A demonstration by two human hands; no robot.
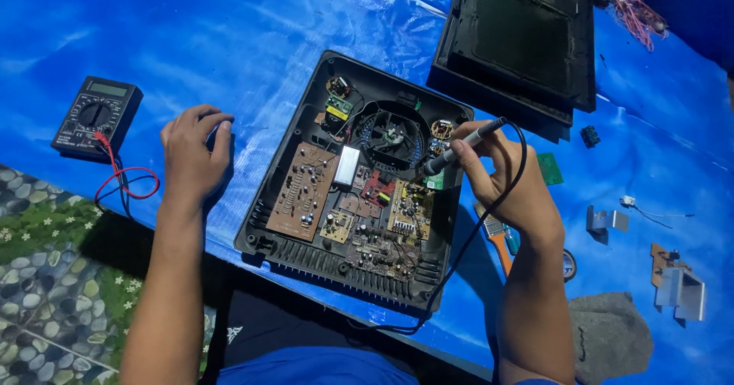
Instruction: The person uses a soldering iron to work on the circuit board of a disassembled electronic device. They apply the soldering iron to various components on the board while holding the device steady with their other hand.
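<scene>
Now right hand (506, 177) holds probe (464, 146) (black) over open appliance (353, 182).

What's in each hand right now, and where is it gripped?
Right hand holds a soldering iron by its handle, pen-style. Left hand rests on the blue sheet, holding nothing visible.

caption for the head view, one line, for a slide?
Right hand holds a grey pen-shaped corded tool over the opened black appliance base; left hand rests on blue tarp.

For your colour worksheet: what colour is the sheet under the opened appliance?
Blue sheet, clearest in the head view.
</scene>
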